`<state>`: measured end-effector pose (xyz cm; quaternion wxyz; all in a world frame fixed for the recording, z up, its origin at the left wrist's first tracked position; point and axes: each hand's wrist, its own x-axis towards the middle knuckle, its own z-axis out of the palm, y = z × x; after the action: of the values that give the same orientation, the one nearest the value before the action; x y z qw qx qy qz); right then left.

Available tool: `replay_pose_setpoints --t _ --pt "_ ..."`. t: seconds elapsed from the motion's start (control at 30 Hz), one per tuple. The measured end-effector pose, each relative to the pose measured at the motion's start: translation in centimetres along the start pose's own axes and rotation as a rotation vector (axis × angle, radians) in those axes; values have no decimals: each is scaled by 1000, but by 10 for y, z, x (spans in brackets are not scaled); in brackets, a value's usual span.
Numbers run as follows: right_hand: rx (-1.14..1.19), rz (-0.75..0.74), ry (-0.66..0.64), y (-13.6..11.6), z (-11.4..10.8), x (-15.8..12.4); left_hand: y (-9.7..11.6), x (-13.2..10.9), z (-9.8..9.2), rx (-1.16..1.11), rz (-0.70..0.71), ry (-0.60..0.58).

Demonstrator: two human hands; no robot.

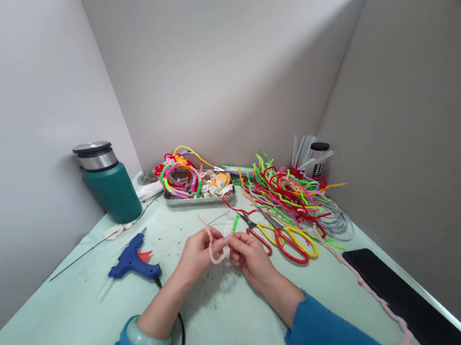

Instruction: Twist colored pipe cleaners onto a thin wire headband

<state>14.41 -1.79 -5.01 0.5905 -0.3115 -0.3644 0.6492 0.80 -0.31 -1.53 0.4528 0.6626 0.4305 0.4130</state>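
Both my hands meet over the middle of the pale green table (pixel 76 323). My left hand (pixel 196 254) and my right hand (pixel 250 255) are closed on a pale pink pipe cleaner (pixel 214 249), which is bent into a small loop between them. One end of it sticks up and away to the left. Just beyond my right hand lie red-handled scissors (pixel 260 235) and yellow-handled scissors (pixel 296 238).
A blue glue gun (pixel 133 261) lies at left, its black cord running toward me. A green flask (pixel 108 183) stands at back left. A metal tray (pixel 200 198) holds coloured hoops and bits. A pile of pipe cleaners (pixel 290 190) and a black phone (pixel 392 290) lie right.
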Motion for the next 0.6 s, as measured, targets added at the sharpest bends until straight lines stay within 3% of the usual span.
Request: replay_pose_setpoints --t 0.1,0.6 --pt "7 5 -9 0 0 0 0 -1 1 54 -11 19" --pt "19 0 10 -2 3 1 1 -5 1 468 244 100"
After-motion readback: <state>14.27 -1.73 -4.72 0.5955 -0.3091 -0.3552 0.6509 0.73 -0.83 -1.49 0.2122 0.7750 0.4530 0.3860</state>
